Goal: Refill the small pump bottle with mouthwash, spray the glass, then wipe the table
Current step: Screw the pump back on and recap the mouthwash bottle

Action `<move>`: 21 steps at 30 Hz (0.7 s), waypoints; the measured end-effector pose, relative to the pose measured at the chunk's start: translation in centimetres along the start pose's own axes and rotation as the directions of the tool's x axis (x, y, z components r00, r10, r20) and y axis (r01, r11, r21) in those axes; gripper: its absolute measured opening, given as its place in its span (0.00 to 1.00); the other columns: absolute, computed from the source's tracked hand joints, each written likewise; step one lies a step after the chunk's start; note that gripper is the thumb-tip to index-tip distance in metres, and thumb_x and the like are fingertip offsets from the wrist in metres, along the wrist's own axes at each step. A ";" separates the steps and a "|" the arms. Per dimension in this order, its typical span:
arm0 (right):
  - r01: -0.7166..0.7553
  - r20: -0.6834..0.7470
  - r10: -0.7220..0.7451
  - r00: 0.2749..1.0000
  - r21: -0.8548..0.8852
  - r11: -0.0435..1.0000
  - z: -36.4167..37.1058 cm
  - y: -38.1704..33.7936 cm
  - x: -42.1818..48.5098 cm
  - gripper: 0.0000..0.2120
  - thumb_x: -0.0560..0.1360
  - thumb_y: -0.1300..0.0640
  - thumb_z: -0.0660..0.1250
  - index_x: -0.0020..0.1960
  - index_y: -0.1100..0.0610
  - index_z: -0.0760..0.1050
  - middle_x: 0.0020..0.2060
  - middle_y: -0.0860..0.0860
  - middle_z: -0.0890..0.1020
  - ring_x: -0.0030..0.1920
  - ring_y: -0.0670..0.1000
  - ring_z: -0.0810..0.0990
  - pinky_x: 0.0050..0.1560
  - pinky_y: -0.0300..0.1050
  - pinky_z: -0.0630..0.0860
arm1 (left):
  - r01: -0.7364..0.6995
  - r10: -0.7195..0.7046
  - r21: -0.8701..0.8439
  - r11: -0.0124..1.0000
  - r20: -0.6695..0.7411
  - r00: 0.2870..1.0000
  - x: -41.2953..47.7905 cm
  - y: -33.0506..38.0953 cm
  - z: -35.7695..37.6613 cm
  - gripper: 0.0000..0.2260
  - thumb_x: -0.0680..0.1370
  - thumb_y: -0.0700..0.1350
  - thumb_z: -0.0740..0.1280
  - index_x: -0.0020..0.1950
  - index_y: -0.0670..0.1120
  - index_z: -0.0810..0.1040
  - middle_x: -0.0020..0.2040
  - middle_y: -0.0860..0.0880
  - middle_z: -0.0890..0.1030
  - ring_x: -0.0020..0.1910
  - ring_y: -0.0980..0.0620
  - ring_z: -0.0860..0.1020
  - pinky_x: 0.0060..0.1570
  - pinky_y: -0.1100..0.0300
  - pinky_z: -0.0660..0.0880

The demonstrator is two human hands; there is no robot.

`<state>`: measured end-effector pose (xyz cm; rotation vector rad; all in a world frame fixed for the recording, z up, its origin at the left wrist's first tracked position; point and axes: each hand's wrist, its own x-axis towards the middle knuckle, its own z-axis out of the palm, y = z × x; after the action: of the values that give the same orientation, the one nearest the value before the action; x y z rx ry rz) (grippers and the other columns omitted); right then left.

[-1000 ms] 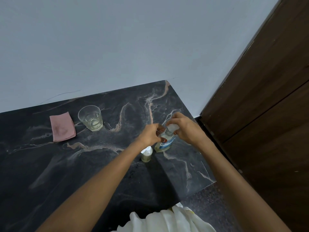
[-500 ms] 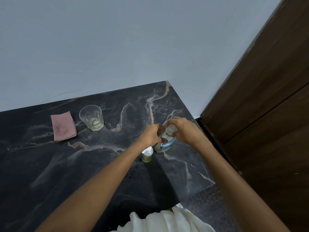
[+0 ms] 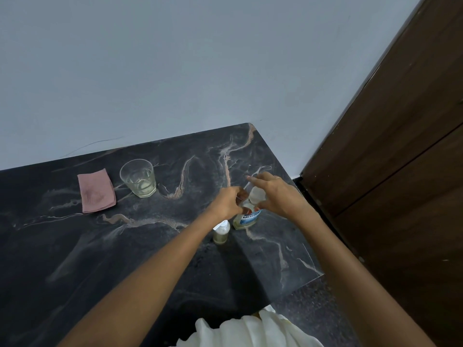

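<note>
Hands, left [image 3: 226, 202] and right [image 3: 274, 194], clasp mouthwash bottle [image 3: 246, 217] beside pump bottle [image 3: 221, 232].

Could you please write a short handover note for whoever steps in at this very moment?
Left hand: gripping the neck of the mouthwash bottle, which stands upright on the table.
Right hand: fingers around the bottle's white cap; whether the cap is loose cannot be told.
Small pump bottle: upright just in front of the mouthwash bottle, near the left wrist, top on, a little liquid inside.
Glass: further left, some liquid in it. Pink cloth: flat, left of the glass.
Done: nothing completed that shows.
Left: open both bottles, refill, spray the glass, wipe the table.
</note>
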<state>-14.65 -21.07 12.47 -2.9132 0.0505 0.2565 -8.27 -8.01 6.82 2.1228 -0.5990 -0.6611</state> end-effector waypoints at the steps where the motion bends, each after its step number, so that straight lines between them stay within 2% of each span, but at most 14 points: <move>1: 0.043 -0.005 -0.043 0.999 -0.006 0.999 -0.2 0.1 -0.2 0.30 0.70 0.61 0.70 0.69 0.50 0.64 0.67 0.52 0.68 0.63 0.57 0.70 0.54 0.53 0.76 | -0.001 0.001 0.001 1.000 -0.002 1.000 0.0 0.0 0.0 0.19 0.67 0.40 0.74 0.55 0.40 0.75 0.52 0.44 0.80 0.50 0.48 0.78 0.50 0.60 0.74; 4: 0.137 0.007 -0.137 0.990 0.019 0.990 -0.7 0.3 -0.1 0.24 0.71 0.70 0.65 0.63 0.52 0.73 0.64 0.51 0.72 0.61 0.54 0.73 0.51 0.52 0.77 | 0.000 0.000 0.003 1.000 -0.007 1.000 0.0 0.0 0.0 0.19 0.67 0.39 0.74 0.55 0.40 0.75 0.52 0.43 0.80 0.50 0.47 0.78 0.50 0.59 0.74; 6: 0.135 0.016 -0.136 0.991 0.050 0.990 -0.6 0.3 0.1 0.22 0.71 0.71 0.64 0.61 0.55 0.75 0.61 0.53 0.75 0.57 0.54 0.76 0.51 0.52 0.77 | 0.003 -0.003 0.011 1.000 -0.007 1.000 0.0 0.1 0.0 0.19 0.66 0.39 0.75 0.55 0.40 0.75 0.52 0.43 0.80 0.50 0.47 0.78 0.50 0.58 0.75; 10: 0.025 -0.031 -0.021 0.999 0.151 0.988 -0.3 0.3 0.1 0.18 0.71 0.64 0.68 0.61 0.59 0.74 0.56 0.57 0.76 0.52 0.56 0.77 0.53 0.50 0.76 | 0.000 0.000 0.012 1.000 -0.001 1.000 0.0 0.1 0.0 0.19 0.66 0.39 0.75 0.55 0.40 0.75 0.52 0.43 0.80 0.50 0.48 0.78 0.50 0.58 0.74; 12: -0.014 -0.060 0.027 0.998 0.203 0.979 -0.2 0.3 0.2 0.16 0.71 0.59 0.70 0.57 0.62 0.76 0.54 0.57 0.76 0.47 0.53 0.77 0.48 0.47 0.76 | -0.002 0.002 0.010 1.000 0.001 1.000 -0.1 0.1 0.0 0.20 0.66 0.39 0.75 0.56 0.40 0.75 0.52 0.43 0.80 0.49 0.48 0.78 0.50 0.58 0.75; 14: -0.065 -0.078 0.085 0.993 0.226 0.972 0.1 0.1 0.3 0.15 0.70 0.55 0.70 0.51 0.64 0.75 0.49 0.57 0.77 0.41 0.50 0.73 0.40 0.43 0.71 | 0.005 -0.005 0.008 1.000 0.006 1.000 -0.1 0.1 0.0 0.19 0.66 0.39 0.74 0.55 0.40 0.75 0.51 0.43 0.80 0.47 0.49 0.77 0.50 0.57 0.75; 16: -0.131 -0.082 0.152 0.985 0.223 0.966 0.3 -0.1 0.4 0.16 0.71 0.51 0.69 0.48 0.64 0.74 0.47 0.58 0.77 0.39 0.51 0.72 0.37 0.42 0.67 | 0.013 -0.013 0.013 1.000 0.010 1.000 -0.1 0.1 0.0 0.18 0.66 0.39 0.74 0.54 0.41 0.75 0.48 0.45 0.79 0.45 0.51 0.76 0.48 0.58 0.74; 18: -0.151 -0.076 0.173 0.982 0.240 0.959 0.4 -0.1 0.4 0.18 0.74 0.49 0.64 0.52 0.64 0.73 0.51 0.58 0.77 0.44 0.53 0.75 0.41 0.44 0.71 | 0.013 -0.013 0.012 1.000 0.008 1.000 -0.1 0.1 0.0 0.18 0.66 0.39 0.74 0.54 0.41 0.75 0.46 0.47 0.77 0.44 0.51 0.75 0.47 0.59 0.74; 21: -0.054 -0.070 0.076 0.995 0.272 0.961 -0.1 -0.1 0.1 0.17 0.77 0.56 0.61 0.64 0.60 0.69 0.63 0.57 0.73 0.60 0.56 0.74 0.57 0.48 0.72 | 0.009 -0.009 0.003 1.000 0.001 1.000 -0.2 0.1 0.0 0.19 0.67 0.39 0.75 0.55 0.40 0.75 0.49 0.46 0.79 0.45 0.51 0.76 0.48 0.60 0.73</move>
<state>-14.55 -20.97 12.54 -2.6512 0.1797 0.1310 -8.45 -7.98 6.94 2.1286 -0.5920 -0.6670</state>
